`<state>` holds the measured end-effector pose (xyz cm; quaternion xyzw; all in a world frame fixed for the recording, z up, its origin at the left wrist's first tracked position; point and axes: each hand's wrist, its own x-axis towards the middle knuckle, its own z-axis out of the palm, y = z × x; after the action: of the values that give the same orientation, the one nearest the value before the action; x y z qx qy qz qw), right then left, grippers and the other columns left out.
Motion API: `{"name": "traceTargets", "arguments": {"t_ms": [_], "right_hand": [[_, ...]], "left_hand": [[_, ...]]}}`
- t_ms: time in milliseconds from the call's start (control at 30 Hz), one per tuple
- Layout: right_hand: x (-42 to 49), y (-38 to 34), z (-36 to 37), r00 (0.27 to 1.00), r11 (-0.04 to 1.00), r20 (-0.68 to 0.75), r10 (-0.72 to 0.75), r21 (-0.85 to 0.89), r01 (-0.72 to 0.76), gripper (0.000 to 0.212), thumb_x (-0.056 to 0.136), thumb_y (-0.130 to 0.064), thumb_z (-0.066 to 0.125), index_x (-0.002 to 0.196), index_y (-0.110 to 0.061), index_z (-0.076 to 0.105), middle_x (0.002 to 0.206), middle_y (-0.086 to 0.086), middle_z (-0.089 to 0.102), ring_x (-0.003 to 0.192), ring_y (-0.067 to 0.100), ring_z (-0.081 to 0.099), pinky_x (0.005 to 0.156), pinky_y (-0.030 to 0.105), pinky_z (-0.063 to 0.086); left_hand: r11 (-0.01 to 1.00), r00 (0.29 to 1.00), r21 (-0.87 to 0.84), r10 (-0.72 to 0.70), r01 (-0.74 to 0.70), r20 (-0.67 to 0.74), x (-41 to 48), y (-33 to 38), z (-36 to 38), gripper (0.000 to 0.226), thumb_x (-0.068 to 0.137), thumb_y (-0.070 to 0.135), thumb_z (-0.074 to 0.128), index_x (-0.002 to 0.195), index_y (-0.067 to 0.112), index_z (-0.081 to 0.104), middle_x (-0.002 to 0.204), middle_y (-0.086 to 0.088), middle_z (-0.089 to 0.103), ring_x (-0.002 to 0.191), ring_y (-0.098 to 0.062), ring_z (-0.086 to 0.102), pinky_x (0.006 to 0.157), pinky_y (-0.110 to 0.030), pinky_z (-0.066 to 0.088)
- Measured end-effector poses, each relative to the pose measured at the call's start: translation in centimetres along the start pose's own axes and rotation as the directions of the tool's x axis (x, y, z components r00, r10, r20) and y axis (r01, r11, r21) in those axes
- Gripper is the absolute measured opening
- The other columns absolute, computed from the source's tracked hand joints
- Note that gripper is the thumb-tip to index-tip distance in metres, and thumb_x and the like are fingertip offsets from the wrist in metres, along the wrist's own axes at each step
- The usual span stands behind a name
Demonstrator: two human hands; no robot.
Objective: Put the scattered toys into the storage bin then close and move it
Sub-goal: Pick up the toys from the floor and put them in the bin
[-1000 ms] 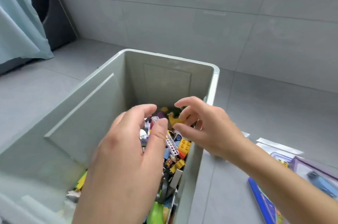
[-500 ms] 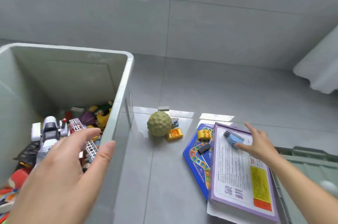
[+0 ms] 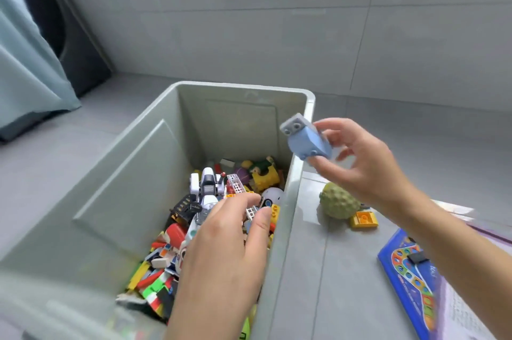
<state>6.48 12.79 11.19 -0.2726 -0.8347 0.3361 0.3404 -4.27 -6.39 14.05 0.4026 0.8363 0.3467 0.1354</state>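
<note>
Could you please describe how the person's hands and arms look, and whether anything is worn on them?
Both are bare. The left hand and the right hand carry no glove, ring or watch that I can see. The right forearm shows no sleeve up to the picture's edge.

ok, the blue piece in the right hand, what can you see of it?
The blue toy piece looks like hard moulded plastic. It has a pale blue rounded body, a grey end plate with two dark round holes, and small round bumps along its lower edge. It is tilted with the grey end up and is held in the air, overlapping the right rim of the storage bin in this view. The right hand pinches it, and only its fingers touch it.
</note>
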Motion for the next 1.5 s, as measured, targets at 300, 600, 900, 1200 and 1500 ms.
{"name": "traceTargets", "arguments": {"t_ms": [300, 600, 900, 1200, 1500], "right_hand": [[1.5, 0.8, 5.3, 0.995, 0.989, 0.091, -0.040, -0.137, 0.052, 0.047, 0.080, -0.040, 0.066, 0.121, -0.018, 0.060, 0.110, -0.010, 0.058, 0.102, 0.006, 0.049, 0.089, 0.018, 0.034], [-5.5, 20.6, -8.9, 0.544, 0.472, -0.272, 0.794, -0.289, -0.833, 0.059, 0.085, -0.047, 0.063, 0.124, -0.003, 0.057, 0.128, 0.015, 0.060, 0.118, 0.030, 0.055, 0.096, 0.035, 0.042], [-11.5, 24.7, -5.1, 0.608, 0.409, 0.367, 0.704, -0.909, 0.075, 0.097, 0.059, -0.063, 0.074, 0.141, -0.044, 0.025, 0.144, 0.005, 0.035, 0.134, 0.028, 0.034, 0.112, 0.044, 0.020], [-11.0, 25.1, -5.2, 0.649, 0.497, 0.344, 0.679, -0.866, -0.061, 0.035, 0.080, -0.047, 0.061, 0.112, -0.039, 0.048, 0.117, -0.001, 0.051, 0.094, 0.023, 0.057, 0.067, 0.030, 0.043], [1.2, 2.2, -3.5, 0.965, 0.907, 0.208, 0.159, 0.355, -0.226, 0.035, 0.071, -0.024, 0.074, 0.098, -0.035, 0.054, 0.100, 0.004, 0.056, 0.075, 0.018, 0.059, 0.068, 0.026, 0.049]], "left_hand": [[0.942, 0.998, -0.331, 0.045, -0.055, -0.037, 0.7, -0.3, -0.3, 0.023, 0.084, 0.054, 0.053, 0.098, 0.040, 0.065, 0.096, 0.034, 0.063, 0.092, 0.011, 0.059, 0.078, -0.021, 0.051], [0.985, 0.988, -0.157, 0.088, -0.067, 0.130, 0.9, -0.5, 1.7, 0.039, 0.068, 0.072, 0.042, 0.098, 0.051, 0.057, 0.094, 0.029, 0.060, 0.088, -0.002, 0.063, 0.075, -0.034, 0.046], [0.983, 0.986, -0.129, 0.144, -0.132, 0.085, 1.2, -2.4, 3.2, 0.046, 0.064, 0.086, 0.038, 0.103, 0.065, 0.050, 0.108, 0.035, 0.053, 0.096, 0.007, 0.059, 0.077, -0.045, 0.056], [0.983, 0.979, -0.072, 0.175, -0.168, 0.102, 0.8, -2.7, 2.9, 0.049, 0.063, 0.090, 0.032, 0.102, 0.067, 0.047, 0.114, 0.038, 0.047, 0.099, 0.014, 0.053, 0.073, -0.045, 0.055], [0.986, 0.993, -0.117, 0.114, -0.117, -0.032, 0.9, -1.9, 2.2, 0.032, 0.075, 0.069, 0.051, 0.104, 0.056, 0.049, 0.111, 0.020, 0.056, 0.093, 0.007, 0.059, 0.068, -0.020, 0.045]]}}
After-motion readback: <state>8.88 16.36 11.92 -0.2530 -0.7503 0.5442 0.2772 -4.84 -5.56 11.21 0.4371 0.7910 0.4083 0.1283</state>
